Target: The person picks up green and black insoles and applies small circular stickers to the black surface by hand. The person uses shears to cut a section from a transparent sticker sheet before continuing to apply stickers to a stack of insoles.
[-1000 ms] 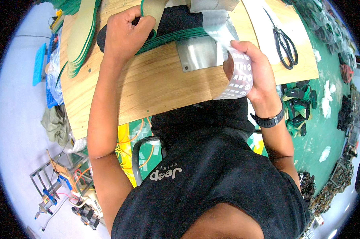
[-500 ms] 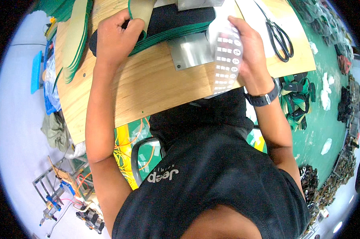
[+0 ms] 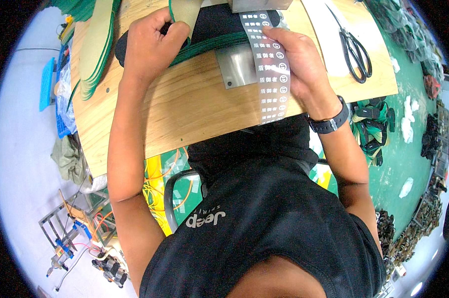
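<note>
A clear strip with a row of white printed transfers (image 3: 270, 79) hangs from my right hand (image 3: 306, 62), pinched near its upper part by thumb and fingers. Its top end lies over a stack of black insoles with green edges (image 3: 219, 25). My left hand (image 3: 155, 42) is closed at the left part of that stack, its fingers curled at the edge of a cream insole with a green rim (image 3: 186, 12). What exactly its fingertips grip is partly hidden. Under the stack a shiny metal plate (image 3: 236, 69) rests on the wooden table (image 3: 185, 109).
A metal block (image 3: 261, 5) sits above the insoles at the top edge. Black-handled scissors (image 3: 354, 54) lie on white sheets at the right. Another pile of cream and green insoles (image 3: 98, 49) fans out at the left. More insoles (image 3: 373, 126) lie below the table's right side.
My right hand has brought the strip leftward, its top now over the black insoles and its face turned flatter to view. My left hand has shifted slightly right.
</note>
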A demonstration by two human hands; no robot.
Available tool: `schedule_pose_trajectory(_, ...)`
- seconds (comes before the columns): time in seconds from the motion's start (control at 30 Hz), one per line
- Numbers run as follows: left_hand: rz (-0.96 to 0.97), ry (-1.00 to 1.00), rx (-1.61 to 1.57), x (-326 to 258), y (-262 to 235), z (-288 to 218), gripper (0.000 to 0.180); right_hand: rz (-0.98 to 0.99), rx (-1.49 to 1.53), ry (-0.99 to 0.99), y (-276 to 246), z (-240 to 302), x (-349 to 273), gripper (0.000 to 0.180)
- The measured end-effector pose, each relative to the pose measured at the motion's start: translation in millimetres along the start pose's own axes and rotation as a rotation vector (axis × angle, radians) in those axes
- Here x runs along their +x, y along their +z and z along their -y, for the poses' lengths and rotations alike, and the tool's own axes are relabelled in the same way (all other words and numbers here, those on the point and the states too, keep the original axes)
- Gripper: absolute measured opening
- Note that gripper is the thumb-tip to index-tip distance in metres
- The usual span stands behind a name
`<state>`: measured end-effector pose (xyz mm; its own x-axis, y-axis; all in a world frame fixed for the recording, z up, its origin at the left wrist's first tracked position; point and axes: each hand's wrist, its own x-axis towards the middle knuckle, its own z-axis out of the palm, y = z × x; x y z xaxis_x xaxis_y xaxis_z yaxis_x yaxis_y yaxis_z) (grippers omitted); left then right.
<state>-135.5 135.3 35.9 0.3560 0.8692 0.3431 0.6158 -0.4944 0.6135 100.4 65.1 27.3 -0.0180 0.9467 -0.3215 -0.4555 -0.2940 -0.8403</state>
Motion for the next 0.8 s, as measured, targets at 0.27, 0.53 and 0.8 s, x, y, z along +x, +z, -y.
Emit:
schedule_pose_trajectory(0.27,-0.067,0.021,0.064,0.8,2.3,5.1,0.023,0.04,-0.007,-0.022,-1.0,-1.5,2.6,0.016)
schedule_pose_trajectory(0.53,-0.054,0.026,0.086,1.6,0.6,12.3,0.02,0.023,-0.025,-0.026,-1.3,-3.2,7.2,0.017)
schedule_pose_trajectory(0.8,-0.022,0.046,-0.035,1.6,6.3,4.0,0.033,0.022,-0.096,-0.058,0.6,-6.2,9.1,0.02)
